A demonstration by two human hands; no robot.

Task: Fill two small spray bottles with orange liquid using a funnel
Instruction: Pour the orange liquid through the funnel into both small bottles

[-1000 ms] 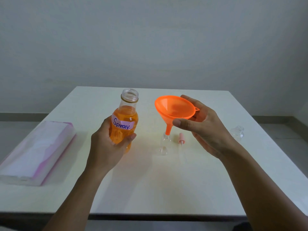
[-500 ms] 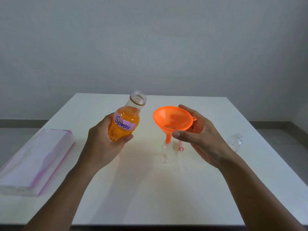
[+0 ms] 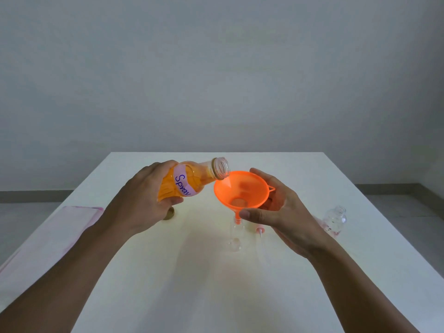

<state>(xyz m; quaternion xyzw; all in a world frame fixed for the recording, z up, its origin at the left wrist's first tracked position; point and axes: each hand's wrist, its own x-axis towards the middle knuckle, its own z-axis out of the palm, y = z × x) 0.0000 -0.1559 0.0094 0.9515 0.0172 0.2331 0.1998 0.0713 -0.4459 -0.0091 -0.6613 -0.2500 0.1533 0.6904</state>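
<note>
My left hand [image 3: 144, 200] grips a clear bottle of orange liquid [image 3: 192, 180] with a "Spray" label, tilted far over so its open mouth hangs at the rim of the orange funnel [image 3: 241, 189]. My right hand [image 3: 281, 212] holds the funnel by its rim. The funnel's spout sits in the neck of a small clear spray bottle [image 3: 236, 233] standing on the white table [image 3: 216, 296]. A little orange liquid pools at the funnel's bottom. A second small clear bottle [image 3: 335, 219] stands at the right, uncapped.
A pink spray-pump top [image 3: 260, 230] lies just right of the small bottle. A gold cap [image 3: 169, 213] peeks out under my left hand. A pink-and-white pack [image 3: 48, 239] lies along the table's left edge. A grey wall stands behind.
My left hand has tipped the orange bottle from upright to nearly level and brought its mouth over the funnel's rim. The funnel stays in the small bottle's neck.
</note>
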